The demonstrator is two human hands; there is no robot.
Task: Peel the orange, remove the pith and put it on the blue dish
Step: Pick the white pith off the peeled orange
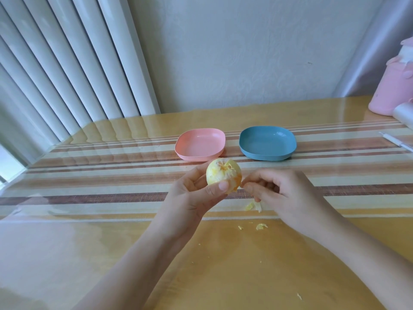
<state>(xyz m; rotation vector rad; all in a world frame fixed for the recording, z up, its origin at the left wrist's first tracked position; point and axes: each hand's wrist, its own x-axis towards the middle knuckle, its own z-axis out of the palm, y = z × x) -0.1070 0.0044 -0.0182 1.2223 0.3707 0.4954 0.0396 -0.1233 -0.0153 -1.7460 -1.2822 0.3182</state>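
Pale textured wall and white vertical ribbed panels (pixel 67 63) stand behind a glossy yellow-wood surface (pixel 89 253), which has a brown, cream and tan striped runner (pixel 111 175) lying across it under a clear cover. Two shallow, rounded-square plastic dishes sit side by side on the runner, just apart. The salmon-pink dish (pixel 199 144) is on the left and the blue dish (pixel 267 142) on the right, and both hold nothing. A pink rounded container (pixel 393 90) stands at the far right edge.

The peeled round orange (pixel 223 173) is held in the air in front of the pink dish, above the runner. Pale yellowish pith covers most of it, and deeper orange flesh shows at the top and down its right side. The left hand (pixel 194 193) grips it from below and behind, with the thumb pressed across the lower front.

The right hand (pixel 283 193) is just beside the fruit with its fingers curled. Thumb and forefinger are pinched together at the orange's lower right edge on what looks like a shred of pith (pixel 241 185).

Small yellow-white pith scraps (pixel 260 226) lie on the surface under and near the right hand.
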